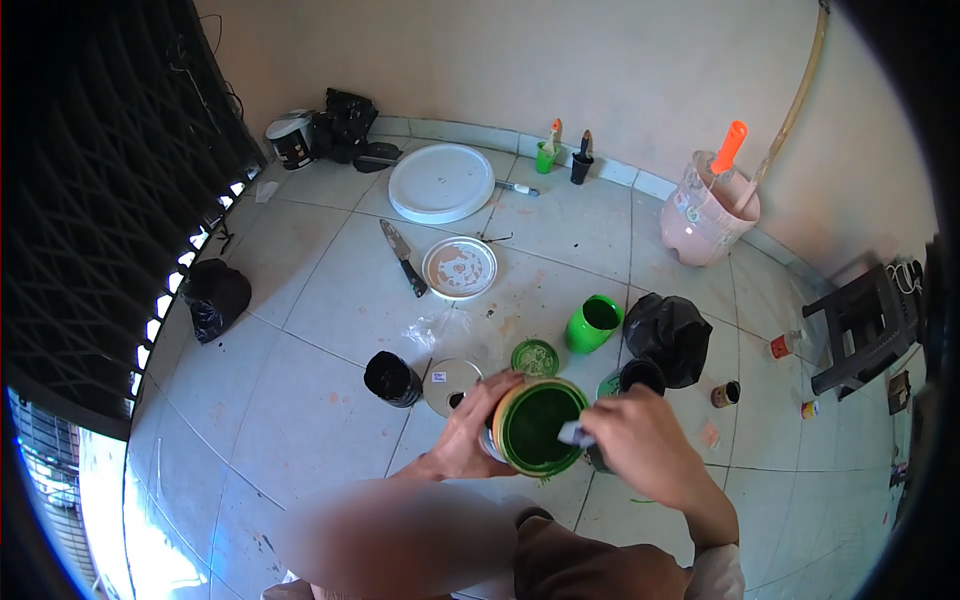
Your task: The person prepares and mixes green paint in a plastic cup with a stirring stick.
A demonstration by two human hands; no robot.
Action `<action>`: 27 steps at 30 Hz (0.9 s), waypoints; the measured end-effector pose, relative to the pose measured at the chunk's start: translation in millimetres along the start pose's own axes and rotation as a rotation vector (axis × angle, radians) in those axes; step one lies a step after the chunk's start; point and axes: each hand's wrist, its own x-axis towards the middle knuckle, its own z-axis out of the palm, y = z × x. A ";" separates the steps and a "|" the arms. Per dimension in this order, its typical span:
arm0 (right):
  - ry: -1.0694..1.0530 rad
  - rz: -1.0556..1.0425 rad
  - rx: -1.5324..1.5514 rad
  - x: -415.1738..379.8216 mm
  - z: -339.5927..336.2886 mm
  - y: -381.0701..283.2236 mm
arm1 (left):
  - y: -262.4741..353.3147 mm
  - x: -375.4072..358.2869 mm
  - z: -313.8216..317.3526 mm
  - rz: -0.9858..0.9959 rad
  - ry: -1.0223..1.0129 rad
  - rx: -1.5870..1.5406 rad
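Note:
My left hand [466,432] is wrapped round the side of a paint can [538,430], tipped so that its mouth and the dark green paint inside face me. Closed fingers of my right hand [640,438] grip a small pale grey flat piece [574,433] at the can's right rim; its kind does not show. Just beyond the can lies a round green-smeared lid [535,358]. A bright green container [594,324] stands farther back. Near my right hand is a black cup [642,376], and left of the can are a round grey lid [440,378] and a black container [392,380].
Behind the black cup sits a black plastic bag [668,338]. A knife [403,259], a small white lid [460,268] and a large white lid [441,183] lie farther off. A pink bucket [700,222] and a dark stool [866,325] stand right; a folding gate [100,200] is left.

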 end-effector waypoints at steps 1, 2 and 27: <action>-0.067 -0.021 0.042 -7.2 4.6 -2.4 | 0.0 -5.4 7.4 -0.028 -0.010 -0.036; -0.050 -0.064 0.067 -9.3 16.8 -5.0 | -1.7 -11.3 16.5 -0.053 -0.022 -0.073; 0.022 -0.082 0.139 -4.3 199.2 -3.6 | -109.1 -127.2 97.0 -0.309 -0.163 -0.126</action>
